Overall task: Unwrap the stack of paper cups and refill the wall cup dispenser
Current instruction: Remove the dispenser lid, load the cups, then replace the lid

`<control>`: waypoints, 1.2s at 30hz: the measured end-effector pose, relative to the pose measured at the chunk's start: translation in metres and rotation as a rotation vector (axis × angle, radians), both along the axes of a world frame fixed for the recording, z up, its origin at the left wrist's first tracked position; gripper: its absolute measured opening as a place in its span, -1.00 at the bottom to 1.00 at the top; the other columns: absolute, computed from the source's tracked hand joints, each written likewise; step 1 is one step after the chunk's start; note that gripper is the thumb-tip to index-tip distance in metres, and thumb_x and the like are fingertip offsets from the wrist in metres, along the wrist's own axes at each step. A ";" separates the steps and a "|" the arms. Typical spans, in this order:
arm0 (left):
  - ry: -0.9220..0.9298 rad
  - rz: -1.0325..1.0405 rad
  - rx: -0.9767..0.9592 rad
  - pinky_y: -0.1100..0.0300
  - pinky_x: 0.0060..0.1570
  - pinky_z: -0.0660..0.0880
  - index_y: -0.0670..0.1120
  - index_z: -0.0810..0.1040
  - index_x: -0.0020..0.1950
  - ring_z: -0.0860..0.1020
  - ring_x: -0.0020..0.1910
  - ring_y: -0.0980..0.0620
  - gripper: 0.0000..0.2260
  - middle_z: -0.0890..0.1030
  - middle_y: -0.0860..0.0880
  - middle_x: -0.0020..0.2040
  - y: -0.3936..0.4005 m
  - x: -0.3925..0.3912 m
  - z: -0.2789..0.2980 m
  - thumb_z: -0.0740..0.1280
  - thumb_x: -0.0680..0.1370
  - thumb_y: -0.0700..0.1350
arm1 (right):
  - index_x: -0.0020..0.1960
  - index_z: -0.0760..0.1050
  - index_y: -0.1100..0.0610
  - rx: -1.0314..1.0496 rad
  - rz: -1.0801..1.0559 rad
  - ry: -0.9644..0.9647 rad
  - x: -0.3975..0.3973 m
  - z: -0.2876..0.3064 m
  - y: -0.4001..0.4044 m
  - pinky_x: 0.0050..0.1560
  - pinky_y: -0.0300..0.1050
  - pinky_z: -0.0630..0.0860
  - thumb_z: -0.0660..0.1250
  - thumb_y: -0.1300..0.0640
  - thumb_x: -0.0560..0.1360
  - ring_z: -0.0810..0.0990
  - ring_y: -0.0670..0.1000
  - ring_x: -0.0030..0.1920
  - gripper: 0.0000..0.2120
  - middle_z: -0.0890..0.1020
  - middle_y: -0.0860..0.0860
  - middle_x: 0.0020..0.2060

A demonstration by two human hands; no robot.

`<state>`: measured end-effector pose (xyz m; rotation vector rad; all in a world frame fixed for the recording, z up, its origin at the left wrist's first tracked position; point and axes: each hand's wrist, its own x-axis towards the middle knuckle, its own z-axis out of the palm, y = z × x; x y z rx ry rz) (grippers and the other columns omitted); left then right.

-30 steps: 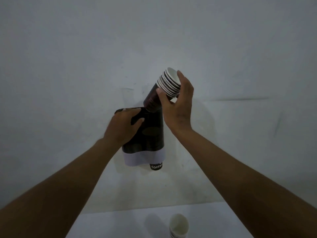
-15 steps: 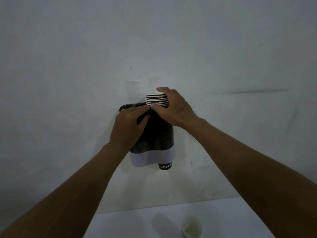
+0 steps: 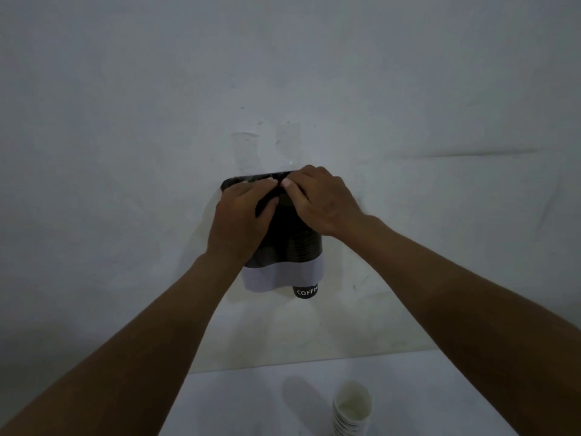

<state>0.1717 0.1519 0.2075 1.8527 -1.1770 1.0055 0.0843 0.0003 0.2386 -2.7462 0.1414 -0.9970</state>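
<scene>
The wall cup dispenser (image 3: 298, 247) is dark and see-through, with a white band across its lower part. Stacked cups show faintly inside it. A black cup bottom marked COFFEE (image 3: 307, 291) pokes out below the band. My left hand (image 3: 239, 215) lies over the dispenser's upper front with its fingertips on the dark lid (image 3: 239, 180). My right hand (image 3: 323, 199) is curled over the top right of the lid, and its fingertips meet those of the left. The top of the cups inside is hidden by both hands.
A second stack of paper cups (image 3: 352, 410) with a white inside stands on the white table (image 3: 251, 404) below the dispenser, at the bottom of the view. A plain grey wall (image 3: 125, 121) fills everything behind.
My right hand pushed the tilted stack of cups down into the dispenser until it went out of sight. Both hands have since come together on the lid at the top.
</scene>
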 end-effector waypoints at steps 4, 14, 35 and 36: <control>-0.045 0.012 0.007 -0.15 0.36 0.38 -0.21 0.57 0.28 0.56 0.26 -0.17 -0.69 0.63 -0.17 0.22 -0.003 -0.007 -0.005 0.38 0.55 -0.17 | 0.28 0.50 0.05 0.068 0.119 -0.128 -0.001 -0.017 -0.003 0.41 0.17 0.32 0.05 -0.01 0.62 0.41 0.07 0.38 -0.64 0.53 0.04 0.32; 0.096 -0.078 0.146 -0.05 0.34 0.43 -0.18 0.54 0.34 0.51 0.34 -0.09 -0.63 0.56 -0.16 0.33 -0.009 -0.096 -0.129 0.34 0.58 -0.03 | 0.45 0.38 0.15 0.338 0.136 -0.175 -0.107 -0.142 -0.010 0.47 -0.08 0.31 0.15 0.09 0.65 0.40 0.00 0.43 -0.61 0.46 0.09 0.41; 1.075 -0.022 0.324 0.19 0.18 0.55 -0.03 0.53 0.34 0.54 0.19 0.02 -0.53 0.57 -0.02 0.23 -0.040 -0.192 -0.328 0.51 0.46 0.00 | 0.57 0.09 0.02 0.991 0.082 0.541 -0.193 -0.388 -0.024 0.35 -0.09 0.42 0.45 0.16 0.50 0.42 0.06 0.42 -0.22 0.39 0.04 0.47; 1.074 0.015 0.318 0.23 0.16 0.53 -0.02 0.54 0.33 0.54 0.18 0.04 -0.55 0.57 -0.01 0.22 -0.040 -0.188 -0.328 0.51 0.46 0.01 | 0.56 0.12 0.02 0.999 0.113 0.543 -0.188 -0.392 -0.023 0.33 -0.16 0.41 0.46 0.14 0.49 0.44 0.02 0.40 -0.23 0.41 0.02 0.46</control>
